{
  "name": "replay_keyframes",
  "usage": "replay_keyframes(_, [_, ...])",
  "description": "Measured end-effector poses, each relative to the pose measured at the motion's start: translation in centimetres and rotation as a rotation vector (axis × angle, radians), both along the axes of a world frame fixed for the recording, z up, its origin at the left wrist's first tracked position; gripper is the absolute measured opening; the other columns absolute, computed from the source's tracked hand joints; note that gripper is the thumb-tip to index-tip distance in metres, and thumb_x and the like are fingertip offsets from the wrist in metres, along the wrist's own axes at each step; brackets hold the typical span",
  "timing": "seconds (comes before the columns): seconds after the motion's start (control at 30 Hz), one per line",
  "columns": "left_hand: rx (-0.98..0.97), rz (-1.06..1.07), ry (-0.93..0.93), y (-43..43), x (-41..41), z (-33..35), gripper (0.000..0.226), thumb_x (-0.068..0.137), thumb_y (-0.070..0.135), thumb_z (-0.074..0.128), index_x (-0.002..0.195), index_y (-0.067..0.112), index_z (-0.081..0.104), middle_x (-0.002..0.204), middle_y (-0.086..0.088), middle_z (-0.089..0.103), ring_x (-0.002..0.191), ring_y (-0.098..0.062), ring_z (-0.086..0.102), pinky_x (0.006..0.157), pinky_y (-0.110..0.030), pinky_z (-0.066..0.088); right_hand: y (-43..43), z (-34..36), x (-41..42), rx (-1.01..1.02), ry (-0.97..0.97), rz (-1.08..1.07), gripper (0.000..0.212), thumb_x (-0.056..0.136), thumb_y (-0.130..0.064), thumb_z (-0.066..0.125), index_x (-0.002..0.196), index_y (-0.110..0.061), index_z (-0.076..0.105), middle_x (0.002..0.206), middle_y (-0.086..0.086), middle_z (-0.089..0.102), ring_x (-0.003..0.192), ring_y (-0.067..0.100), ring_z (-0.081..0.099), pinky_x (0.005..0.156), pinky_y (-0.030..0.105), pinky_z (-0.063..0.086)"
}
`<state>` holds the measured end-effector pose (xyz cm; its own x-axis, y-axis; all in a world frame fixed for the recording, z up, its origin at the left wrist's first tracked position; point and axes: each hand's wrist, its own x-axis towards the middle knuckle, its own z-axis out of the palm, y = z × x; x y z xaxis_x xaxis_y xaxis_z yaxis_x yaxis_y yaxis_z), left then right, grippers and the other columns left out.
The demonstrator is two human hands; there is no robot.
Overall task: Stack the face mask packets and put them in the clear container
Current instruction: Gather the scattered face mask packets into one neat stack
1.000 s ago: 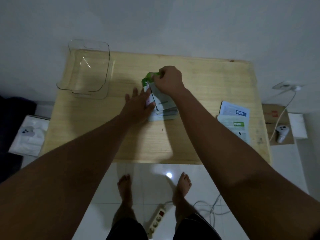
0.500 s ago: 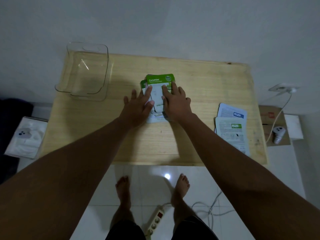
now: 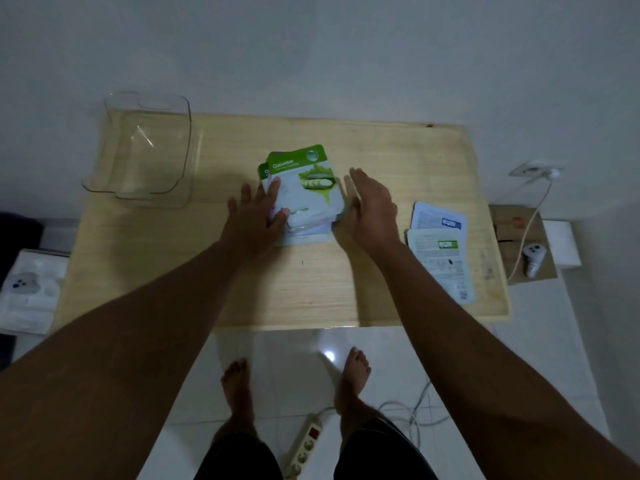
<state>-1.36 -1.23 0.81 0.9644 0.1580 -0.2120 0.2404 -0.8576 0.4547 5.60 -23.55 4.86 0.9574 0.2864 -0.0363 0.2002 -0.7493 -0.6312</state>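
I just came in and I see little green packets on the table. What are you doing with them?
A person is tidying a pile of face mask packets in the middle of the wooden table. The left hand rests on the pile's left edge, and the right hand is open beside its right edge. Two more packets lie face down further right. The clear container sits at the table's far left corner with nothing in it yet.

A power strip (image 3: 304,445) lies on the tiled floor (image 3: 519,358)
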Motion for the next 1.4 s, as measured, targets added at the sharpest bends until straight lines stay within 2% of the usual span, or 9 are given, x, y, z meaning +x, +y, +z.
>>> replay_keyframes(0.2, [0.037,-0.011,-0.006,-0.3,0.1,-0.1,0.075,0.089,0.055,0.028,0.155,0.023,0.011,0.16,-0.013,0.023,0.146,-0.046,0.01,0.115,-0.061,0.01,-8.4,-0.1,-1.6,-0.131,0.031,-0.205,0.055,0.088,0.002,0.046,0.136,-0.023,0.056,0.144,0.006,0.052,0.137,0.03,0.041,0.108,0.058,0.033])
replay_keyframes(0.33, [0.044,-0.017,0.006,-0.6,0.1,0.0,0.077,0.088,0.057,0.027,0.155,0.024,0.012,0.16,-0.013,0.022,0.145,-0.048,0.009,0.115,-0.06,0.009,-11.2,-0.3,-2.0,-0.342,0.153,-0.277,0.041,0.093,-0.018,0.053,0.131,-0.031,0.058,0.151,0.001,0.043,0.139,0.031,0.038,0.104,0.06,0.037])
replay_keyframes(0.43, [0.036,-0.011,0.012,-0.7,0.0,-0.1,0.077,0.088,0.058,0.027,0.155,0.024,0.011,0.16,-0.014,0.021,0.145,-0.048,0.008,0.115,-0.062,0.009,-12.1,-0.5,-2.2,-0.272,0.135,-0.314,0.035,0.086,-0.017,0.061,0.12,-0.026,0.066,0.14,0.006,0.054,0.129,0.03,0.049,0.1,0.05,0.045])
replay_keyframes(0.6, [0.011,0.003,0.022,-0.8,0.0,-0.3,0.075,0.089,0.058,0.029,0.154,0.024,0.011,0.161,-0.012,0.019,0.146,-0.046,0.005,0.116,-0.06,0.005,-13.0,-0.3,-2.4,-0.239,0.174,-0.501,0.07,0.071,-0.044,0.081,0.133,-0.027,0.051,0.147,0.009,0.04,0.133,0.033,0.039,0.103,0.052,0.042])
replay_keyframes(0.7, [0.023,0.013,0.006,-0.8,0.0,-0.4,0.073,0.091,0.057,0.032,0.154,0.025,0.012,0.161,-0.012,0.021,0.146,-0.046,0.007,0.115,-0.061,0.007,-13.4,0.1,-2.7,-0.292,0.256,-0.563,0.084,0.065,-0.058,0.079,0.133,-0.022,0.045,0.134,0.011,0.044,0.127,0.035,0.043,0.101,0.052,0.042])
replay_keyframes(0.93, [0.035,0.004,0.027,-0.9,0.1,-0.2,0.075,0.09,0.058,0.028,0.154,0.023,0.011,0.161,-0.012,0.021,0.146,-0.047,0.007,0.115,-0.061,0.008,-14.6,0.5,-3.0,-0.079,0.182,-0.642,0.092,0.055,-0.048,0.09,0.131,-0.024,0.044,0.126,0.005,0.055,0.114,0.024,0.057,0.097,0.046,0.048])
replay_keyframes(1.07, [0.021,0.003,0.039,-0.8,0.1,-0.1,0.075,0.09,0.057,0.028,0.155,0.024,0.01,0.161,-0.012,0.019,0.146,-0.047,0.006,0.116,-0.061,0.007,-14.8,1.0,-3.2,0.056,0.176,-0.618,0.051,0.07,-0.029,0.086,0.113,-0.013,0.065,0.11,0.005,0.071,0.099,0.021,0.069,0.081,0.027,0.051])
replay_keyframes(1.3, [0.015,-0.011,0.035,-0.9,-0.1,0.5,0.077,0.088,0.056,0.027,0.155,0.022,0.01,0.161,-0.014,0.019,0.146,-0.046,0.007,0.116,-0.058,0.007,-11.1,3.0,-0.2,0.176,0.164,-0.461,0.032,0.074,-0.032,0.077,0.097,-0.011,0.074,0.091,0.008,0.074,0.088,0.024,0.071,0.08,0.041,0.059])
replay_keyframes(1.4, [-0.002,-0.011,0.038,-0.9,-0.1,0.7,0.078,0.087,0.057,0.027,0.155,0.023,0.01,0.161,-0.013,0.019,0.147,-0.045,0.005,0.116,-0.059,0.007,-7.1,4.4,2.3,0.123,0.136,-0.328,0.01,0.08,-0.017,0.066,0.082,-0.008,0.069,0.078,0.009,0.066,0.078,0.026,0.064,0.07,0.035,0.054])
